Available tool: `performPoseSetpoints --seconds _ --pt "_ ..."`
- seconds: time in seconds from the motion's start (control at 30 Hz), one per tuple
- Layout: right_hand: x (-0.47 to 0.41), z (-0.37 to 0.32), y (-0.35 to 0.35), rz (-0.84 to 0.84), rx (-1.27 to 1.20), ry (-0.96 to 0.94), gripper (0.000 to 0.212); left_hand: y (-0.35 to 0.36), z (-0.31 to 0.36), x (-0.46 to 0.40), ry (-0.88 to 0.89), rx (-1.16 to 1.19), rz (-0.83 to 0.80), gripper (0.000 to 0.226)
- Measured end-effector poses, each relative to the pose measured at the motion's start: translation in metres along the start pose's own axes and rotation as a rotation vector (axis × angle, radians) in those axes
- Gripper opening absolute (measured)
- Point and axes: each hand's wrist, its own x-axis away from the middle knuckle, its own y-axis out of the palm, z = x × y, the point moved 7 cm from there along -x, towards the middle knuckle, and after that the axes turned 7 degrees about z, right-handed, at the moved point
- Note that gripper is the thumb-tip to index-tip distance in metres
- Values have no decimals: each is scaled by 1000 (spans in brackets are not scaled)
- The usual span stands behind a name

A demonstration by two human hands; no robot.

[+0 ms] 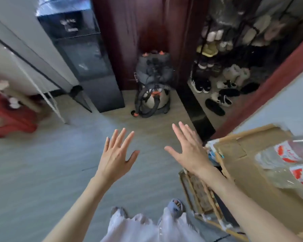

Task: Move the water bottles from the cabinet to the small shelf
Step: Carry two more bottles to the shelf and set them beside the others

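Both your left hand (116, 154) and right hand (185, 151) hover spread and empty over the floor; plastic-wrapped water bottles (287, 165) lie low on your right, nearer the right hand.

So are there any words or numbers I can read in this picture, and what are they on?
None can be read.
Red and white labels on the clear plastic packs at the right: print too blurred.
Pale marks on the tall black appliance: too blurred.
Both hands, left hand and right hand, are open and hold nothing.
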Motion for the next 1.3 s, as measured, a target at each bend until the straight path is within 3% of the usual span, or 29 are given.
performPoseSetpoints --seconds 0.27,0.4,0.7,1.03,1.3 --pt "-34 -227 147 -248 47 -430 78 -69 -214 169 -503 21 85 82" --pt "-21 -355 231 -357 40 -642 76 -117 -314 260 -760 -33 166 73" --pt "29 -589 359 -565 -24 -1054 75 -179 -429 421 -1210 -53 396 76" --pt "34 -790 507 -701 -55 -1234 76 -235 -607 493 -1447 -69 507 78" --pt "14 -998 598 -703 -108 -1334 75 -337 -776 539 -1517 -119 643 74"
